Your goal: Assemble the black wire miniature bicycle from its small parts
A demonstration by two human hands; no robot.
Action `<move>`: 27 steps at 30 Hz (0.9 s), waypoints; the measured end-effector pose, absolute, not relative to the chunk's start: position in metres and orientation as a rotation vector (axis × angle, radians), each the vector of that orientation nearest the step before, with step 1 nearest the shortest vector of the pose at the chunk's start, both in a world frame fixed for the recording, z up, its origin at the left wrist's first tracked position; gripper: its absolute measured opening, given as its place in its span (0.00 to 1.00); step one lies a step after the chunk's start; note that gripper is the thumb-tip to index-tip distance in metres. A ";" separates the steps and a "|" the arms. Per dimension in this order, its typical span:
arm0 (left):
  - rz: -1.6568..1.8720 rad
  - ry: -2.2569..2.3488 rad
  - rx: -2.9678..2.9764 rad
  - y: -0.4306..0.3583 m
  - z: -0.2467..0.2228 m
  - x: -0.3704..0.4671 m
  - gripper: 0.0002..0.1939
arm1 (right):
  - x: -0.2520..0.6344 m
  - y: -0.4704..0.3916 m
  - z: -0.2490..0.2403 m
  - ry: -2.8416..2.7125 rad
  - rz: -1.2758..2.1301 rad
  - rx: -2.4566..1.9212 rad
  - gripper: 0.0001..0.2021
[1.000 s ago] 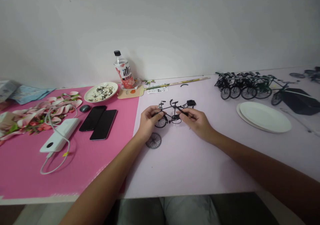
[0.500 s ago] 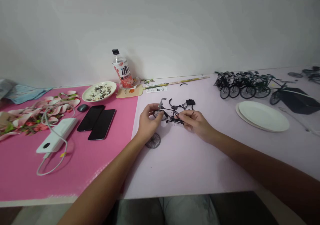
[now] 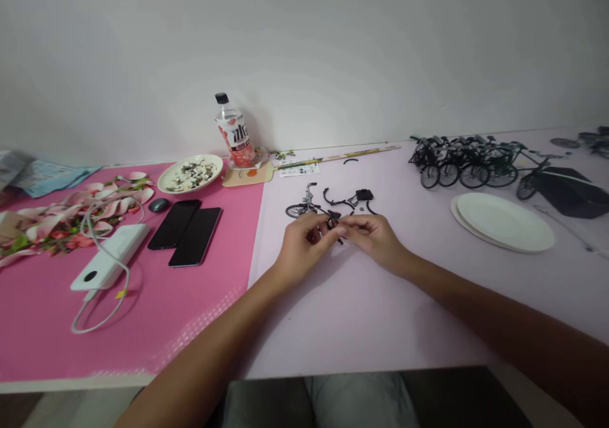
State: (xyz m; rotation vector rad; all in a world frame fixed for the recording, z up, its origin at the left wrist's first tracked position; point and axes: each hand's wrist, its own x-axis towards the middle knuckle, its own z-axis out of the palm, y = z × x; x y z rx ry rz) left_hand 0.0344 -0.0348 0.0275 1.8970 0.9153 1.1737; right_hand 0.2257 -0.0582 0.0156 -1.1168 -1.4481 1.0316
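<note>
Low over the table, my left hand point(image 3: 304, 245) and my right hand point(image 3: 378, 241) meet, fingers pinched together on the rear part of a black toy bicycle point(image 3: 309, 207). Its front wheel point(image 3: 295, 210) and grey handlebar stem stick out to the left, beyond my left hand. Much of the frame and the back end are covered by my fingers. Just behind the hands lie a curved black piece point(image 3: 333, 198), a small black rack-like part point(image 3: 364, 194) and a thin curved strip point(image 3: 372, 208).
Several assembled toy bicycles point(image 3: 461, 165) stand at the back right, beside a black box point(image 3: 571, 191) and white plates point(image 3: 507, 222). On the left are two phones point(image 3: 195, 238), a white power bank point(image 3: 110, 257) with cable, artificial petals point(image 3: 85, 219), a bowl point(image 3: 164, 184) and a drink bottle point(image 3: 235, 136).
My left hand has shifted right, from the bicycle's front to its rear, beside my right hand. The bicycle's front now tips lower. The loose wheel seen near my left wrist is no longer visible.
</note>
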 end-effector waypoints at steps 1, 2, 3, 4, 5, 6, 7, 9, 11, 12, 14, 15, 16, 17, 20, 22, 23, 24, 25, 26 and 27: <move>1.194 0.922 1.900 -0.036 0.028 0.035 0.13 | 0.226 -0.060 0.015 -1.478 1.009 -1.133 0.19; 1.213 0.931 1.893 -0.036 0.028 0.035 0.13 | 0.226 -0.061 0.015 -1.501 1.001 -1.144 0.19; 1.222 0.938 1.881 -0.036 0.028 0.034 0.12 | 0.227 -0.061 0.014 -1.513 1.013 -1.141 0.19; 1.221 0.940 1.865 -0.035 0.028 0.033 0.10 | 0.228 -0.061 0.013 -1.505 1.038 -1.121 0.19; 1.215 0.937 1.851 -0.033 0.027 0.032 0.09 | 0.229 -0.060 0.012 -1.477 1.074 -1.083 0.19; 1.208 0.930 1.837 -0.031 0.027 0.031 0.08 | 0.230 -0.058 0.011 -1.432 1.120 -1.031 0.19; 1.204 0.923 1.822 -0.029 0.026 0.030 0.08 | 0.232 -0.056 0.010 -1.375 1.158 -0.986 0.18; 1.200 0.911 1.798 -0.025 0.022 0.028 0.08 | 0.234 -0.050 0.007 -1.287 1.182 -0.957 0.17; 1.215 0.901 1.777 -0.021 0.019 0.027 0.08 | 0.236 -0.046 0.004 -1.265 1.133 -1.000 0.15; 1.226 0.885 1.765 -0.020 0.017 0.027 0.08 | 0.237 -0.044 0.002 -1.273 1.094 -1.030 0.15; 1.250 0.841 1.744 -0.017 0.015 0.026 0.08 | 0.238 -0.041 -0.001 -1.311 1.020 -1.082 0.14; 1.263 0.819 1.733 -0.016 0.014 0.026 0.08 | 0.239 -0.041 -0.002 -1.331 0.988 -1.102 0.13; 1.273 0.802 1.722 -0.015 0.014 0.026 0.08 | 0.239 -0.041 -0.004 -1.350 0.959 -1.118 0.13; 1.279 0.792 1.714 -0.015 0.014 0.026 0.07 | 0.239 -0.041 -0.004 -1.370 0.933 -1.131 0.13; 1.272 0.777 1.700 -0.015 0.015 0.025 0.07 | 0.238 -0.042 -0.003 -1.417 0.842 -1.151 0.12; 1.257 0.755 1.697 -0.015 0.016 0.025 0.08 | 0.237 -0.043 -0.001 -1.449 0.806 -1.163 0.13; 1.250 0.739 1.690 -0.016 0.017 0.025 0.09 | 0.236 -0.043 0.000 -1.463 0.801 -1.173 0.15; 1.242 0.723 1.682 -0.016 0.017 0.025 0.09 | 0.236 -0.044 0.001 -1.474 0.799 -1.184 0.16; 1.233 0.713 1.675 -0.017 0.017 0.025 0.09 | 0.236 -0.044 0.001 -1.482 0.795 -1.193 0.17; 1.226 0.709 1.669 -0.017 0.017 0.025 0.09 | 0.237 -0.044 0.001 -1.499 0.778 -1.199 0.18; 1.222 0.710 1.667 -0.017 0.017 0.026 0.10 | 0.238 -0.044 0.001 -1.526 0.755 -1.199 0.18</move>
